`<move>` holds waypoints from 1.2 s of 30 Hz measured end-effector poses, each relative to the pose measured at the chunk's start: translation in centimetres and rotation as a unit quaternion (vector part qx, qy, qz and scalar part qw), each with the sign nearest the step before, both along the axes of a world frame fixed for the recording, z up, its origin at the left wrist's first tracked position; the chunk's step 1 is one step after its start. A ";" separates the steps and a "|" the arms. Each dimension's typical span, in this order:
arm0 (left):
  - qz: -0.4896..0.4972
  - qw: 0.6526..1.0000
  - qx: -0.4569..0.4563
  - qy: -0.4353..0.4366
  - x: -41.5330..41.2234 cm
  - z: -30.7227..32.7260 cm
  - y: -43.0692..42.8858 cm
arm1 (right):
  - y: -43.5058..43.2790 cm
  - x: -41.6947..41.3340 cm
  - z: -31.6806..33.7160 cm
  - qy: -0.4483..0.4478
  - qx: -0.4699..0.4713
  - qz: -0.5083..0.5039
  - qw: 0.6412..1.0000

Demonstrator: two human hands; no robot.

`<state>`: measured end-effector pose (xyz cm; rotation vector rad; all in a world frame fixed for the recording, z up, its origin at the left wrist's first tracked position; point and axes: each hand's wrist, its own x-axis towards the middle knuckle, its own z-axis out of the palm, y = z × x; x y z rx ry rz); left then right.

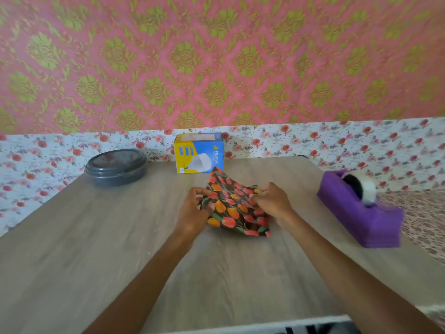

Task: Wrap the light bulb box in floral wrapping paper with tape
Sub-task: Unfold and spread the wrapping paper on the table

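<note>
Head view, listed near to far.

Counter: wood-grain top; near edge cut off by the bottom of the frame.

Forearms: both enter from 6 o'clock and converge on the counter's middle.

Left hand: fingers curled, pinching the left edge of the floral wrapping paper.

Right hand: closed on the paper's right edge; its fingertips are hidden behind the sheet's folds.

Floral wrapping paper: dark ground with red and orange tulips, folded or crumpled, held between both hands at centre. Long axis runs from 11 o'clock (raised far corner) to 5 o'clock (near corner, low by the counter). Whether that near corner touches the counter cannot be told. Number of folded layers unclear.

Tape dispenser: purple, at 3 o'clock, well apart from the hands, long axis from 11 to 5 o'clock, with a roll of tape seated in its far end. Outline blurred.

Round container: dark grey, lidded, at 10 o'clock; contents hidden.

Light bulb box: blue and yellow, upright at 12 o'clock at the counter's far edge, printed face toward the camera, the bulb picture lying sideways. Just beyond the paper's raised corner, which overlaps its lower right corner in view; contact cannot be judged. Small print illegible.
</note>
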<state>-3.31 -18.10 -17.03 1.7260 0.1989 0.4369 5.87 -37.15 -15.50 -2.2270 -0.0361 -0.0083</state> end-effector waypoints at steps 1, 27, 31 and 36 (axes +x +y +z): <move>-0.004 1.000 0.005 0.002 0.5 0.1 1.1 | 1.0 0.8 -0.1 0.001 -0.016 0.000 1.000; 0.018 0.999 0.019 0.039 -3.8 -1.0 4.5 | 5.9 -4.3 -1.6 -0.118 -0.223 0.140 0.958; 0.005 0.998 -0.045 0.043 -3.9 0.4 4.3 | 6.7 -3.5 -1.7 -0.147 -0.177 0.092 0.969; 0.077 0.957 0.253 -0.121 -3.3 2.5 3.9 | 8.3 -4.1 2.3 -0.105 0.105 0.069 0.986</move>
